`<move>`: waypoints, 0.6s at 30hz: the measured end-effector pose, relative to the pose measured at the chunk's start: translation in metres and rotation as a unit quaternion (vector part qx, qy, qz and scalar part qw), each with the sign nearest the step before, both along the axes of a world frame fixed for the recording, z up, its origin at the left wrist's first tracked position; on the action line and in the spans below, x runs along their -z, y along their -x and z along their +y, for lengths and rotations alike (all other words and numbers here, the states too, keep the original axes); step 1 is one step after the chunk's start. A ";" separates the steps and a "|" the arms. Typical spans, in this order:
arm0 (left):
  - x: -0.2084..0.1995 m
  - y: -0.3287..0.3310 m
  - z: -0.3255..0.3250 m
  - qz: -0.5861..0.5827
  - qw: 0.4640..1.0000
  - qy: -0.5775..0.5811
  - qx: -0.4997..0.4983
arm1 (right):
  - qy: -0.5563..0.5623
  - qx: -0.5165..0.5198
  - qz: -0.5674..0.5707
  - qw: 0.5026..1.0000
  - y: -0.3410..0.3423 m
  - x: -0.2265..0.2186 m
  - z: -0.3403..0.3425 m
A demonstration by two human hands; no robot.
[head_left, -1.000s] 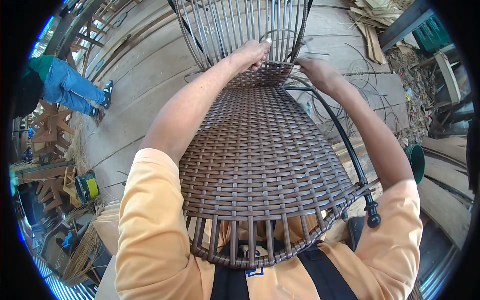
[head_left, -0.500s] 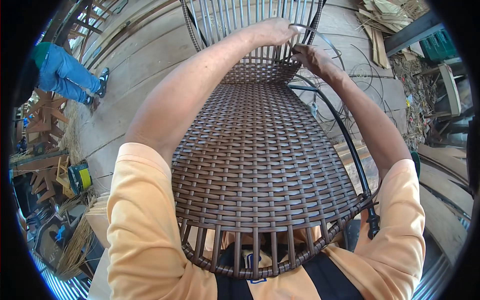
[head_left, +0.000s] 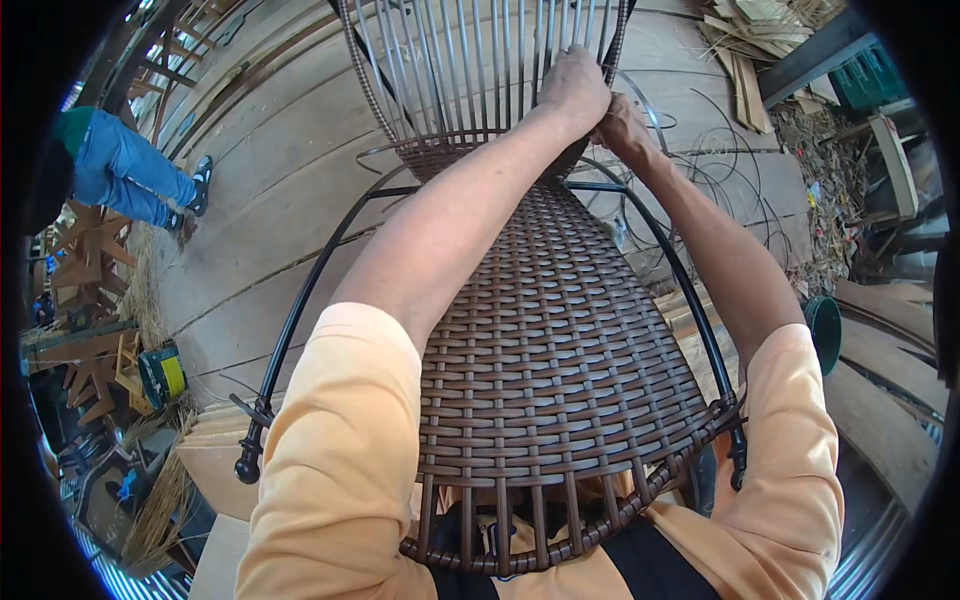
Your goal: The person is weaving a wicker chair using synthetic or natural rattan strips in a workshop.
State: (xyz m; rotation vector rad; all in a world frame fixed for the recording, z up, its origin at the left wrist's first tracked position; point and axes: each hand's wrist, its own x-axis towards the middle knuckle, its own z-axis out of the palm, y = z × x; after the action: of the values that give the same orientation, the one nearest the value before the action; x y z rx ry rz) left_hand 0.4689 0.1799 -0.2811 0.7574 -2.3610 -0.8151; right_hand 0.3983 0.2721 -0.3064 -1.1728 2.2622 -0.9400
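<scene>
A brown woven chair (head_left: 560, 330) faces me, its seat tightly plaited and its front border showing open upright strips. Bare vertical strips (head_left: 470, 70) rise from a woven band at the foot of the backrest. My left hand (head_left: 577, 92) is closed against these strips near the backrest's right edge; its fingertips are hidden. Just below and to the right, my right hand (head_left: 628, 130) is closed by the same edge, with its grip hidden too. A loose flat strand (head_left: 655, 112) curves out beside my right hand. Black metal bars (head_left: 685, 275) run along both sides of the chair.
Thin strands (head_left: 745, 165) lie coiled on the boarded floor at the right. Wood scraps (head_left: 740, 70) are heaped beyond them. A person in blue jeans (head_left: 125, 165) stands at the left. Stacked boards (head_left: 210, 440) and a dark bucket (head_left: 160, 375) sit at the lower left.
My left hand has moved down and slightly left onto the backrest strips, away from the raised strand loop. My right hand has shifted slightly downward. The chair's left bar has come into sight.
</scene>
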 end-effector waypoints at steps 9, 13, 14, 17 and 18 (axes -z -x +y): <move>0.015 0.003 -0.027 0.017 0.999 -0.027 -0.014 | 0.041 0.042 -0.004 0.998 -0.003 0.003 -0.012; 0.021 0.008 -0.041 -0.026 0.999 -0.044 0.004 | -0.037 0.061 0.044 0.996 -0.005 0.000 -0.017; 0.020 0.010 -0.043 -0.026 0.999 -0.044 0.004 | -0.043 0.067 0.035 0.996 -0.005 -0.001 -0.018; 0.014 0.003 -0.054 -0.058 0.996 -0.023 0.058 | -0.052 0.056 0.012 0.997 -0.007 -0.003 -0.022; 0.005 0.003 -0.054 -0.122 0.989 -0.011 0.086 | -0.041 0.059 0.023 0.997 -0.002 0.002 -0.018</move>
State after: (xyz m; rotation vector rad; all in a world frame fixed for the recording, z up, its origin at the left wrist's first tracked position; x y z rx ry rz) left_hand 0.4664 0.1258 -0.2861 0.7035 -2.6703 -0.8642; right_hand 0.4000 0.2538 -0.3081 -1.0459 2.4046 -0.8628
